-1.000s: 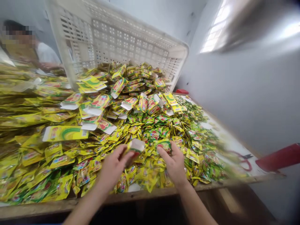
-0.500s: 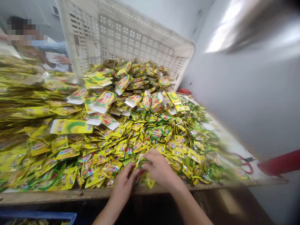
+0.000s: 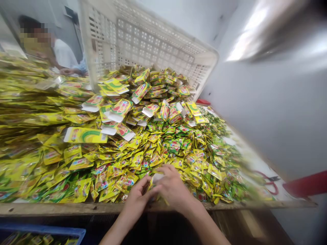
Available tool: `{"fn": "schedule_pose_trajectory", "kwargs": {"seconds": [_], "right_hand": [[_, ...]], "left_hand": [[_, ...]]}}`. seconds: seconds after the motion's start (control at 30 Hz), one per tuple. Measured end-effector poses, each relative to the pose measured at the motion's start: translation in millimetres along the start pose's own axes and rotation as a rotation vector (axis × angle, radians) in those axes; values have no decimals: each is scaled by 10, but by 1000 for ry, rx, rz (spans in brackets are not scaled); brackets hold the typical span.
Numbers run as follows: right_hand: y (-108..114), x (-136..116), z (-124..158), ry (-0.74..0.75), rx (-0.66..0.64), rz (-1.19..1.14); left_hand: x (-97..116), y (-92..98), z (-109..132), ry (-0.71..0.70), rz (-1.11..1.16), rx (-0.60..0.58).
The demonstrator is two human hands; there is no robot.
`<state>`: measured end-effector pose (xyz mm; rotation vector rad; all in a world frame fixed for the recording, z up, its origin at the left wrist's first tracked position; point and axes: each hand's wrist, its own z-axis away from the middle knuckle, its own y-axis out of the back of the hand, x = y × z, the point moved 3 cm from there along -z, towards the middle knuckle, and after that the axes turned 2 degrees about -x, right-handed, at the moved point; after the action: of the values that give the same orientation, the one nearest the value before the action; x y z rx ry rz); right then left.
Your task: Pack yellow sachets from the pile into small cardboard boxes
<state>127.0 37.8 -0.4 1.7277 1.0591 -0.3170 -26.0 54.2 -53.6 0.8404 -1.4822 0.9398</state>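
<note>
My left hand [image 3: 139, 194] is closed around a small carton [image 3: 157, 177] near the table's front edge, its white flap showing between my hands. My right hand [image 3: 175, 190] curls over the same carton from the right, its fingers slightly blurred. Most of the carton is hidden by my fingers. Right behind my hands spreads a heap of yellow and green sachets [image 3: 150, 156]. Farther back lie several small printed cartons [image 3: 121, 108] with open white flaps, and one long yellow carton [image 3: 87, 135] lies flat to the left.
A white plastic crate [image 3: 153, 37] lies tipped on its side with cartons spilling out. Red-handled scissors [image 3: 272, 183] lie at the right, near a red pole [image 3: 306, 183]. Below the table at left is a blue crate [image 3: 76, 231]. A co-worker [image 3: 65, 54] is at the far left.
The view has shifted slightly, moving the scene to the right. My right fingers have moved up over the carton's white flap. The co-worker's hands have moved.
</note>
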Motion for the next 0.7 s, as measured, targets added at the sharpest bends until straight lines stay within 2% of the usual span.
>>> {"fn": "schedule_pose_trajectory", "kwargs": {"seconds": [0.1,0.13,0.2,0.27,0.33,0.43,0.57,0.7], "right_hand": [[29,60,165,-253,233,-267],[-6,96,220,-363,264,-396],[-139,158,302,-552,230,-669],[-277,187,330,-672,168,-872],[-351,189,299,-713,155,-951],[-373,156,185,-714,109,-940],[-312,126,28,-599,107,-887],[-262,203,-24,-618,141,-898]], "left_hand": [[37,40,30,60,19,63],[58,52,45,85,26,83],[115,59,78,141,31,73],[187,58,108,171,6,16],[257,83,122,170,-49,-10],[313,179,90,151,-177,5],[314,340,-21,77,-399,94],[249,399,-81,9,-394,198]]}}
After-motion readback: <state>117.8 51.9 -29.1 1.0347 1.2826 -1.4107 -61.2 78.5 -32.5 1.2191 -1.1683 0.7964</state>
